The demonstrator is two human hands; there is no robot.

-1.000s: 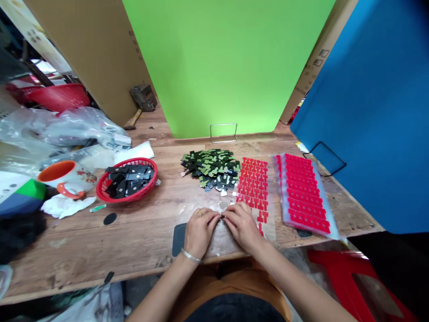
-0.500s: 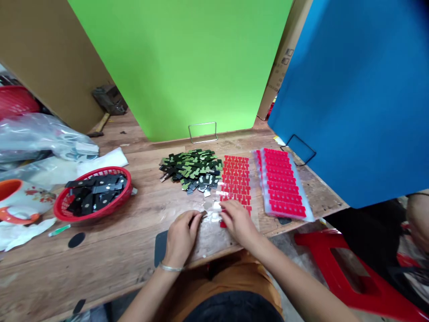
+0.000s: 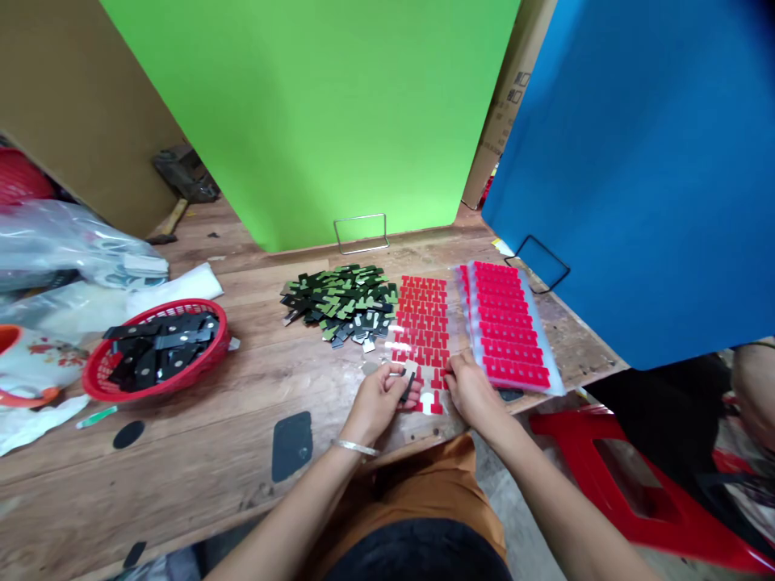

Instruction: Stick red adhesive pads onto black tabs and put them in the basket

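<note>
My left hand (image 3: 380, 399) is closed on a small dark flat piece (image 3: 408, 381) with a pale end, held over the lower left of a clear sheet of red T-shaped stickers (image 3: 422, 315). My right hand (image 3: 474, 393) has thumb and fingertips pinched together at the sheet's lower right edge, beside a red sticker. Whatever lies between those fingertips is too small to make out. Beyond my left hand is a heap of dark and green flat pieces (image 3: 342, 298). Some stickers are gone from the sheet's near end.
Right of the sheet lies a stack of red sticker sheets (image 3: 508, 323). A red basket (image 3: 215, 351) of black pieces and a floral mug (image 3: 48, 359) stand at left. Green (image 3: 320, 121) and blue (image 3: 642, 186) panels rise behind. A red stool (image 3: 642, 516) stands below the table edge.
My left hand has moved right, over the sheet, with the small piece turned up in its fingers. My right hand has shifted from the sheet's left side to its right edge.
</note>
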